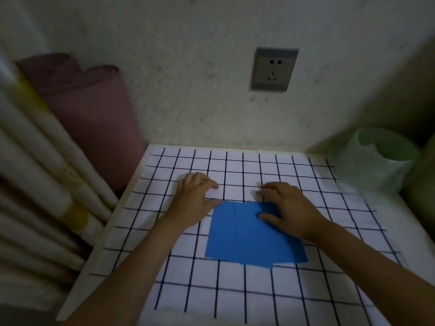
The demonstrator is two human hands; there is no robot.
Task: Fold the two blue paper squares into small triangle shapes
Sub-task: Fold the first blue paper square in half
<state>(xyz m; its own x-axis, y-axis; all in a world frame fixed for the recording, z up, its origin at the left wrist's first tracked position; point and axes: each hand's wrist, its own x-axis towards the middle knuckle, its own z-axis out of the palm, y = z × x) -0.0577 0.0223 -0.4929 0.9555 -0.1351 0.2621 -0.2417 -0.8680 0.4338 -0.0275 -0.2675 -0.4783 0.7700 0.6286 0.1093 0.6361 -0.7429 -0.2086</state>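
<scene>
Blue paper (249,234) lies flat on the checked tablecloth (306,302), the right hand (288,205) spread open on its far right corner, the left hand (196,198) open, palm down, beside its far left corner.

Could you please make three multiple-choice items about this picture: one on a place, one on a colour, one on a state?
1. Where is the green bin?
A. the far right corner of the table
B. the near left corner
C. under the blue paper

2. What colour are the lines on the cloth?
A. red
B. dark
C. yellow

3. How does the blue paper lie?
A. crumpled into a ball
B. standing upright
C. flat on the cloth

Answers:
1 A: the green bin stands at the far right.
2 B: the cloth is white with a dark grid.
3 C: the blue paper lies flat, the right hand on its far right corner, the left hand at its far left corner.
</scene>
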